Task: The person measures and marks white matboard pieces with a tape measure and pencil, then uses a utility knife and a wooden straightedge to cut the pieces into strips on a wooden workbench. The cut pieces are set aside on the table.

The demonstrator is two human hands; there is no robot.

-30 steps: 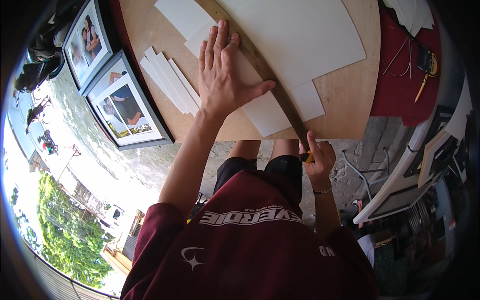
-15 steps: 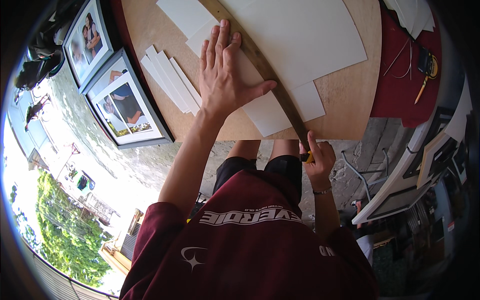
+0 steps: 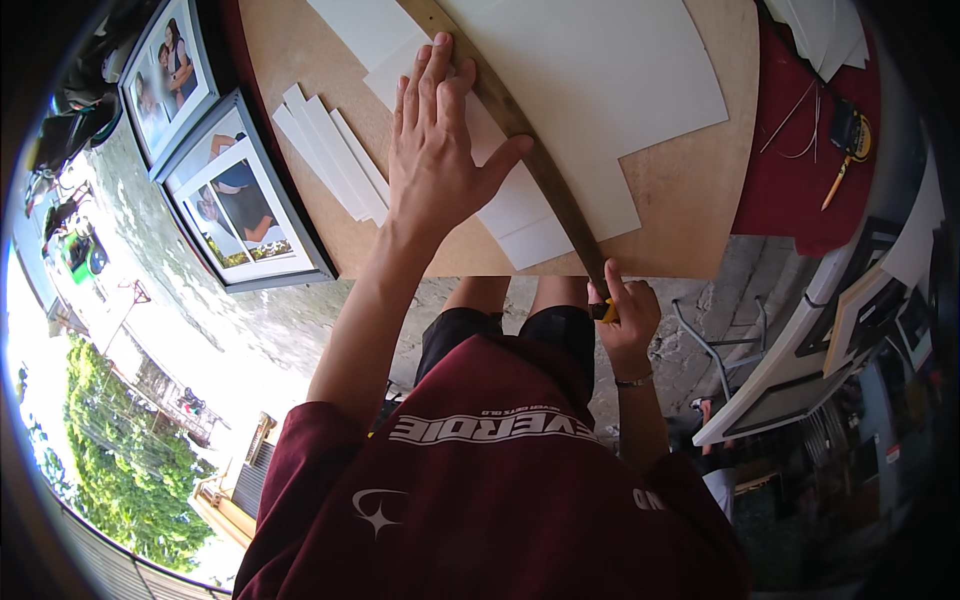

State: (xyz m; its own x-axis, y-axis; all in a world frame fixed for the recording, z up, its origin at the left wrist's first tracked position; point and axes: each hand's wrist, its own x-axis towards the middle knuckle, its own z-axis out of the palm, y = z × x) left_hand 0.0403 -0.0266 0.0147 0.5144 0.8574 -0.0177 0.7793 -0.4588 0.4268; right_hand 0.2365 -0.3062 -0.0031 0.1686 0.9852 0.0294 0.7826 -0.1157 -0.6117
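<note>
Left hand [image 3: 437, 165]: it lies flat with the fingers spread out. It presses down on the long wooden ruler and on the white card under it. It grips nothing.
Right hand [image 3: 622, 315]: it sits at the near edge of the board, by the near end of the ruler. The fingers are curled tight around a small cutter.
Cutter [image 3: 606, 311]: only a bit of yellow and black shows between the fingers. It is right against the near end of the ruler.
Wooden ruler [image 3: 535, 155]: it is long, thin and brown. It runs from the far middle of the board down to the near right edge. It lies on top of the white card.
White card [image 3: 600, 85]: a big white sheet lies on the board, to the right of the ruler. Smaller white pieces stick out under it on the near side.
Board [image 3: 690, 200]: it is a flat, light brown table top.
White strips [image 3: 330, 150]: a small pile of thin white strips lies on the board, left of the left hand.
Framed photos [image 3: 245, 205]: two photos in grey frames lie at the far left, just beside the board.
Red cloth [image 3: 790, 190]: it is to the right of the board. Small tools lie on it.
</note>
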